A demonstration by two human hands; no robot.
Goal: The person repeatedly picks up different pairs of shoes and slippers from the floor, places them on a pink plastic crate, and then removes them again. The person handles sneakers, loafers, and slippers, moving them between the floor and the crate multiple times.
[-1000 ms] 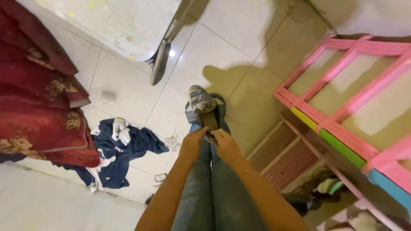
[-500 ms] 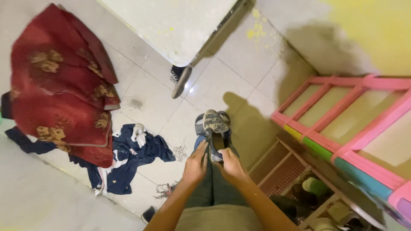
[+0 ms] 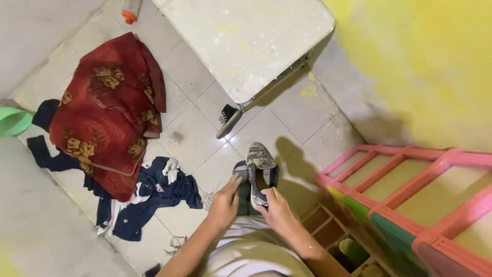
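A floor of pale tiles (image 3: 302, 118) is seen, bounded by a yellow wall (image 3: 425, 56) ahead and to the right. A grey patterned shoe (image 3: 259, 172) is clasped at its heel by the right hand (image 3: 279, 213), fingers closed on it, while the left hand (image 3: 224, 202) rests against its other side, fingers extended. Beyond the shoe, bare tiles lie open up to a white table (image 3: 251, 36). Left of the hands, dark blue clothes (image 3: 154, 192) and a red blanket (image 3: 107, 113) are spread. Close on the right, a pink rack (image 3: 405, 179) stands.
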